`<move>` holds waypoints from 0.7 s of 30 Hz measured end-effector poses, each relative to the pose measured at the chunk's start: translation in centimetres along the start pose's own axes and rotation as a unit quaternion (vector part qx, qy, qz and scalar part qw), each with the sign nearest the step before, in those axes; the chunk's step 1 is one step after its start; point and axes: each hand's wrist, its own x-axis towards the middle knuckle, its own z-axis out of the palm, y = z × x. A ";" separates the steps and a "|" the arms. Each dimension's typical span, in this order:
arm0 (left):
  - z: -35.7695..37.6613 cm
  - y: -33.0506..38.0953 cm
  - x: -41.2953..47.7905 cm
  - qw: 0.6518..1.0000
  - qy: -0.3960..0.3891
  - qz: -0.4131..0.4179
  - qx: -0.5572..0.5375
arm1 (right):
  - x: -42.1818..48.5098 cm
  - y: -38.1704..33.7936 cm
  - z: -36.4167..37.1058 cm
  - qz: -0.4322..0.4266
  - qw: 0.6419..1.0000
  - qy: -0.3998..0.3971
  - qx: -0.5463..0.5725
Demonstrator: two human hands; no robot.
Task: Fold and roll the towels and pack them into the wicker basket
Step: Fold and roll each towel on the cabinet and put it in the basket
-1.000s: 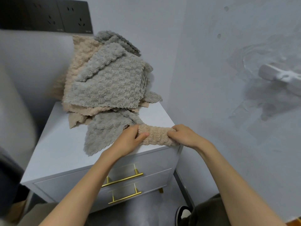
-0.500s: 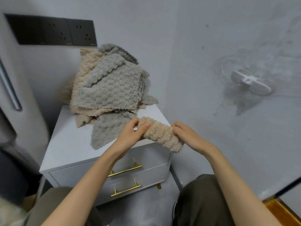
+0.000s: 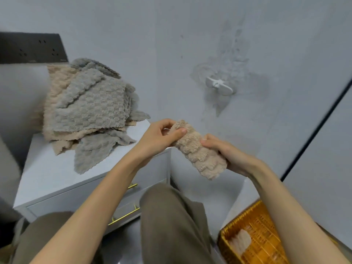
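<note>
A rolled beige towel (image 3: 198, 151) is held in the air to the right of the white cabinet. My left hand (image 3: 162, 137) pinches its upper end. My right hand (image 3: 226, 153) grips its lower half from the right side. A heap of unfolded grey and beige towels (image 3: 89, 109) leans against the wall at the back of the cabinet top. The wicker basket (image 3: 253, 237) sits on the floor at the bottom right, partly hidden by my right forearm, with a pale towel roll (image 3: 241, 241) inside it.
The white cabinet (image 3: 47, 172) has two drawers with gold handles (image 3: 125, 216). My knees in olive trousers (image 3: 171, 216) are just in front of it. A grey wall with a white hook (image 3: 219, 86) stands behind; black sockets (image 3: 32, 48) are at the upper left.
Both hands lifted the rolled beige towel off the cabinet edge and carried it right, tilting it. The view swung right and down, bringing the wicker basket into sight.
</note>
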 end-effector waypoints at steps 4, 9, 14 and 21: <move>3.5 0.7 -1.0 0.999 -0.049 -0.003 0.016 | -4.0 1.9 -1.7 0.000 1.000 0.027 0.014; 8.8 -0.5 -1.7 0.991 -0.122 -0.030 0.042 | -9.4 5.9 -3.8 0.019 0.996 0.079 0.020; 15.0 -3.7 -2.0 0.983 -0.163 -0.041 0.068 | -14.0 11.0 -6.0 0.074 0.985 0.135 0.081; 21.8 -11.3 -1.7 0.960 -0.202 -0.127 0.149 | -19.2 23.7 -9.7 0.176 0.920 0.276 0.215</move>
